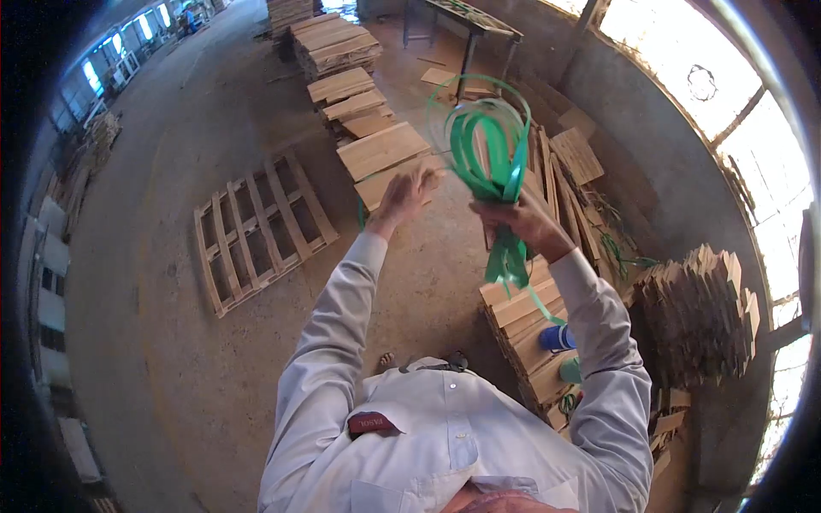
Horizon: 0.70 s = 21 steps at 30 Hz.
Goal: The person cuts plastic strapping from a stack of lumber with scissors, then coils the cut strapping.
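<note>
A looped bundle of green plastic strapping [492, 150] is in my right hand [526, 221], its fingers closed around the middle. Loops rise above the fist, and loose tails hang below it. My left hand [406, 198] is raised in front of a stack of boards [385, 152], apart from the bundle. Its fingers look curled together and slightly blurred; what they pinch, if anything, does not show clearly. A thin green strap [361, 212] shows beside the left wrist, at the edge of that stack.
More board stacks [335, 44] run into the distance. A wooden pallet [261, 224] lies on the floor to the left. Close on the right, boards [522, 329] carry a blue cup-like object [557, 339]. Beyond are a rough wood pile [697, 316] and a table [479, 21].
</note>
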Tool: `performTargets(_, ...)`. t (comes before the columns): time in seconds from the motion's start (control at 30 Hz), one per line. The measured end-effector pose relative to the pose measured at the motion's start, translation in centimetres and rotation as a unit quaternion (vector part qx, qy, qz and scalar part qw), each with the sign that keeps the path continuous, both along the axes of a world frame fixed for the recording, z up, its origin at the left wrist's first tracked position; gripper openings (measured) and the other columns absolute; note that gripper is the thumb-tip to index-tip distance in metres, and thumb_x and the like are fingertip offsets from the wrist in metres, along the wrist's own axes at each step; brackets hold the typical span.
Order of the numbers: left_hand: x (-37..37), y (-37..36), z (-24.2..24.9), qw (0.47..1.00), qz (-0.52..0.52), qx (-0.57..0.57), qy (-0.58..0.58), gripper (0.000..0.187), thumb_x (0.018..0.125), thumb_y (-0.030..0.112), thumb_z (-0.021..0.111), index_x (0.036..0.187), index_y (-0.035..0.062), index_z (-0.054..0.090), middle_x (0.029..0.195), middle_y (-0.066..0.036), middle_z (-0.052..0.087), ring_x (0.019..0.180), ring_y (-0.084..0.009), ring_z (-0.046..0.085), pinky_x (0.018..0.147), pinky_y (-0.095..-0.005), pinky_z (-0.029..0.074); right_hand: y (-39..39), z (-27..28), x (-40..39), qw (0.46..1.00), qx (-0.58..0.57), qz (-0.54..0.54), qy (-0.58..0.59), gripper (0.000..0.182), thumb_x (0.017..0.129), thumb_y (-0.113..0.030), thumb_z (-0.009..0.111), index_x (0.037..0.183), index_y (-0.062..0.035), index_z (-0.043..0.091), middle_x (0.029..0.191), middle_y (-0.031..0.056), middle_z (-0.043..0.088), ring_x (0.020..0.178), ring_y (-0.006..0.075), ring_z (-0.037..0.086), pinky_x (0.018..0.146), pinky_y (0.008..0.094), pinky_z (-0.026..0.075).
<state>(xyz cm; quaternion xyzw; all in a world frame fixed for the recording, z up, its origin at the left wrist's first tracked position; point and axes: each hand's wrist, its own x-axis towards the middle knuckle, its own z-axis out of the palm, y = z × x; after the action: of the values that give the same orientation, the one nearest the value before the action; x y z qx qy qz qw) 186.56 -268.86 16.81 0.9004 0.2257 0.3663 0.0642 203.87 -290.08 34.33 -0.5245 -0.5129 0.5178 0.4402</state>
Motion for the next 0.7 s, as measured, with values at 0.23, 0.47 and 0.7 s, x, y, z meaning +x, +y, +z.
performTargets(0.23, -0.3, -12.7, -6.3, 0.945, -0.075, -0.305, 0.090, 0.025, 0.099, 0.030, 0.064, 0.097, 0.0054, 0.061, 0.078, -0.020, 0.068, 0.073, -0.0395, 0.069, 0.060, -0.0502, 0.050, 2.0, -5.0, 6.5, 0.919, -0.003, -0.115, -0.377, 0.030, 0.095, -0.026, 0.070, 0.105, 0.0017, 0.064, 0.086, 0.0150, 0.071, 0.074, 0.0263, 0.073, 0.068, 0.0424, 0.057)
performTargets(0.47, -5.4, -18.5, -6.5, 0.949, 0.122, -0.272, 0.099, 0.027, 0.099, 0.033, 0.062, 0.096, 0.0058, 0.061, 0.074, -0.018, 0.070, 0.073, -0.0398, 0.071, 0.064, -0.0528, 0.054, 3.8, -10.2, 9.1, 0.800, 0.063, -0.242, -0.546, 0.035, 0.092, -0.028, 0.067, 0.109, 0.0023, 0.063, 0.099, 0.0271, 0.072, 0.096, 0.0471, 0.069, 0.087, 0.0550, 0.054)
performTargets(0.7, -5.8, -13.7, 6.5, 0.996, 0.020, 0.057, 0.065, 0.016, 0.094, 0.026, 0.067, 0.093, 0.0105, 0.063, 0.072, -0.012, 0.064, 0.061, -0.0323, 0.067, 0.055, -0.0448, 0.054, 3.3, -21.6, 4.7, 0.625, 0.078, 0.062, -0.774, 0.025, 0.082, -0.018, 0.069, 0.103, -0.0072, 0.064, 0.082, 0.0158, 0.073, 0.079, 0.0273, 0.076, 0.065, 0.0415, 0.057)
